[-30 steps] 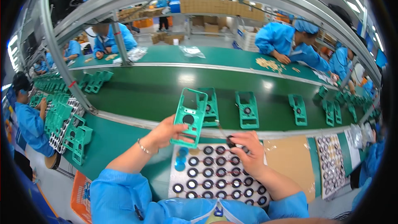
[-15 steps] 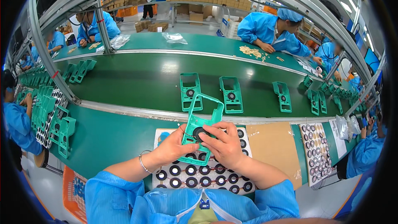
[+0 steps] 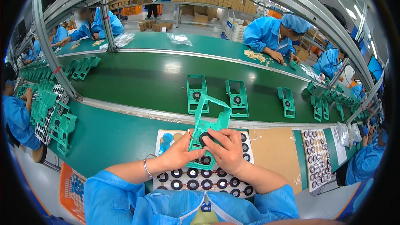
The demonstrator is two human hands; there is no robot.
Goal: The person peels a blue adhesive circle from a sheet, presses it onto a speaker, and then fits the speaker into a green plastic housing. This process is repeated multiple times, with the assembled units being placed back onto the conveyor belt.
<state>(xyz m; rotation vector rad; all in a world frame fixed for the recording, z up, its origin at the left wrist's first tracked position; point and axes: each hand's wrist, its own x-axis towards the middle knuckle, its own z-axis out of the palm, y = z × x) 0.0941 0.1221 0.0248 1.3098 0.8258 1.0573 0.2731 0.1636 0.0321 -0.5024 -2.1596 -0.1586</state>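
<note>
My left hand (image 3: 178,154) grips a green plastic housing (image 3: 224,120) by its lower left side, tilted above the bench. The housing has a large opening in its upper half. A round black speaker (image 3: 203,138) sits in its lower half, with a thin wire near my left thumb and fingers. The fingers of my right hand (image 3: 228,149) are closed on the speaker and the housing's right edge, partly covering both. Beneath my hands lies a white tray (image 3: 160,135) with rows of black round speakers (image 3: 192,184) and some blue discs (image 3: 166,138).
Beyond the metal rail, several green housings (image 3: 239,110) with speakers lie on the dark green belt (image 3: 146,75). A cardboard sheet (image 3: 273,154) and another speaker board (image 3: 310,171) are at right. More housings (image 3: 62,135) stand at left, above an orange crate (image 3: 66,191). Co-workers sit around.
The held housing has shifted slightly right and down in view, along with my hands. My right fingers have moved over the speaker. Across the belt, a co-worker's hand now holds a green part.
</note>
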